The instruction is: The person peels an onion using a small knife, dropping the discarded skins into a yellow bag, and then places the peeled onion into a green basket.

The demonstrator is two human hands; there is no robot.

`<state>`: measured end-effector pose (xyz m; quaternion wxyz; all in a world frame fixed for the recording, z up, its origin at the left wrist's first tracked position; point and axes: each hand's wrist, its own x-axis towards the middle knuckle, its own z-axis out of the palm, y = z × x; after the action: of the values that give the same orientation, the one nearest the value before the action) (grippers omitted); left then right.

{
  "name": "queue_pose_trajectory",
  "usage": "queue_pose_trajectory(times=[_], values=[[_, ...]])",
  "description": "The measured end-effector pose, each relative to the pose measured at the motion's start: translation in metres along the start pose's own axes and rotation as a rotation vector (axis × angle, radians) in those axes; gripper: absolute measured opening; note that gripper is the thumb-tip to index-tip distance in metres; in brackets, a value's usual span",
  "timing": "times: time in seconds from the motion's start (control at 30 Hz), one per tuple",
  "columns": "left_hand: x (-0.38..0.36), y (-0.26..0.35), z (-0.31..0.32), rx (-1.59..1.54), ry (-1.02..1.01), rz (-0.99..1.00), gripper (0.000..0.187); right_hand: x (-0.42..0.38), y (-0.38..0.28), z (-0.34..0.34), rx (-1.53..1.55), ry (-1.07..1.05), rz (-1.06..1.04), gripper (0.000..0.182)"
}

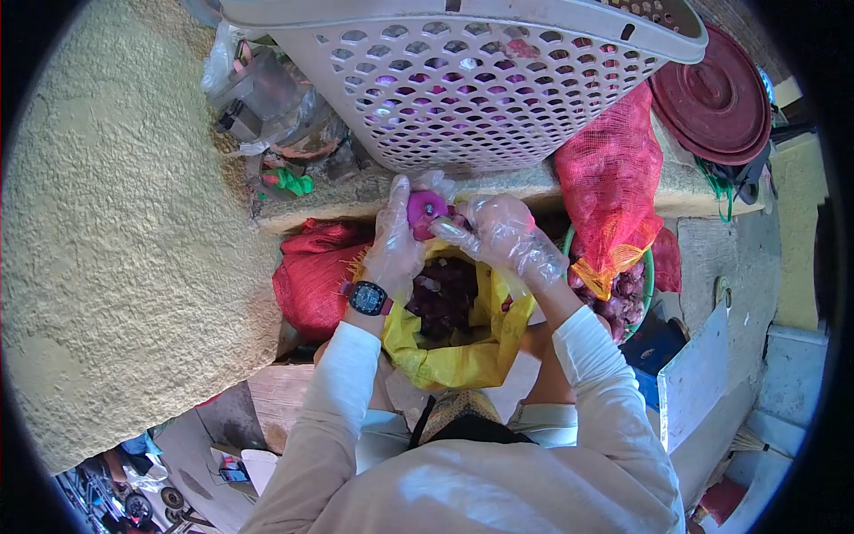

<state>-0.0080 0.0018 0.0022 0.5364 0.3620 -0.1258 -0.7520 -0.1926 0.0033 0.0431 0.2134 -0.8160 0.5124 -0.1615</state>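
Note:
My left hand [396, 240], in a clear plastic glove, is closed around a bright purple peeled red onion [424, 212]. My right hand [505, 233], gloved likewise, is closed right beside it, thumb and fingers pinched near the onion's right side. Whatever lies in that pinch is too small to make out; a bit of dark red shows there. Below both hands an open yellow sack [431, 363] stands between my knees, its rim rolled down. Dark reddish onion skins [440, 298] appear to lie inside it.
Ahead, a white perforated plastic basket [498, 98] stands on a concrete ledge, purple onions showing through its holes. A red mesh bag [614, 169] hangs over a green-rimmed basin of onions [623, 298] at right. Left are a red sack [316, 276] and a rough wall [133, 222].

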Motion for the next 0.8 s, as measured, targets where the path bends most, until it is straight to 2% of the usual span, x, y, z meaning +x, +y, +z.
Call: queue_pose_trajectory(times=[0.1,0.17,0.2,0.27,0.3,0.37,0.8], values=[[-0.002,0.001,0.001,0.039,0.052,-0.032,0.045,-0.003,-0.002,-0.004,-0.114,-0.039,-0.063,0.057],[-0.008,0.0,0.006,0.158,-0.032,0.139,0.046,-0.004,-0.002,-0.003,-0.11,-0.019,-0.114,0.056],[-0.006,0.002,0.005,0.159,-0.032,0.141,0.046,-0.003,-0.002,-0.004,-0.11,-0.018,-0.115,0.056],[-0.001,0.005,-0.001,0.077,0.053,0.02,0.045,-0.001,-0.003,-0.009,0.03,-0.055,0.066,0.056],[0.001,0.004,-0.005,0.077,0.052,0.02,0.045,-0.001,-0.005,-0.012,0.03,-0.055,0.067,0.056],[0.004,0.002,-0.012,0.118,-0.043,0.02,0.045,-0.002,-0.01,-0.016,0.058,-0.012,0.12,0.059],[0.006,-0.002,-0.009,0.067,-0.01,0.052,0.045,-0.001,-0.004,-0.009,0.106,-0.006,0.096,0.059]])
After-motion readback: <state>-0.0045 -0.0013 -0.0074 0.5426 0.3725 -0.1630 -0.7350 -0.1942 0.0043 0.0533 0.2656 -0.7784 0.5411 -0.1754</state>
